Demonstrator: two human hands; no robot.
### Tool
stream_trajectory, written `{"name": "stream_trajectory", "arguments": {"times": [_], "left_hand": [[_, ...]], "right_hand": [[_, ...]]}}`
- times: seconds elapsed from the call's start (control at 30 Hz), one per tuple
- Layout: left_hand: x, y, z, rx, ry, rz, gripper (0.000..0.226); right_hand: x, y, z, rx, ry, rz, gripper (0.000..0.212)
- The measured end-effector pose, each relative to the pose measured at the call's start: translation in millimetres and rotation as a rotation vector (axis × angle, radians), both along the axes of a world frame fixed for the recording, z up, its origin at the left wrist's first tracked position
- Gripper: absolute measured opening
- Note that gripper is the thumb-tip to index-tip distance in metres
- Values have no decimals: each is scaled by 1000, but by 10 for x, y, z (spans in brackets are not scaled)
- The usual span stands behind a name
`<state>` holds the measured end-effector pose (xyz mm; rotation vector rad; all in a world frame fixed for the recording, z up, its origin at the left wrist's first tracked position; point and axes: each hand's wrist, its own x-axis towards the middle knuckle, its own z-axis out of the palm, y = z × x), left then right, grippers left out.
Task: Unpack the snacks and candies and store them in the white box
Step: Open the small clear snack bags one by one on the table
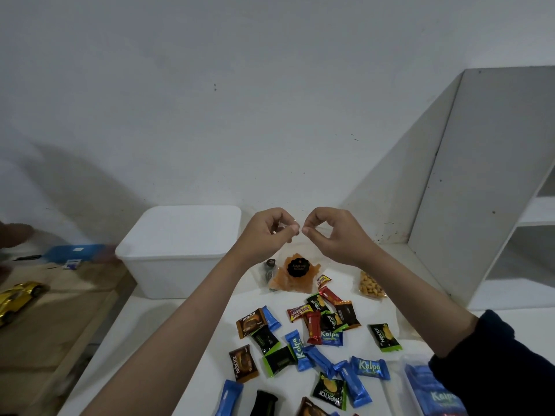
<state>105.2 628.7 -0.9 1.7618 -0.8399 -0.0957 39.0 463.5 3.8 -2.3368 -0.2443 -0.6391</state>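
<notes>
I get 1 head view, looking forward and down, close over the bench (168,334), wall beyond the grip.

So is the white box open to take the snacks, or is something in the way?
The white box has its lid on, so that blocks the way in. Both hands, left and right, are pinching a clear bag above the table.
</notes>
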Motion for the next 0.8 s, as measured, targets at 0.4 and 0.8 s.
{"name": "stream_trajectory", "arguments": {"times": [0.4, 0.8], "left_hand": [[-5, 31, -2, -53, 1, 59, 12], [67, 175, -51, -223, 175, 32, 9]], "right_hand": [[6, -16, -10, 152, 44, -8, 13], [13, 2, -46, 334, 96, -38, 22]]}}
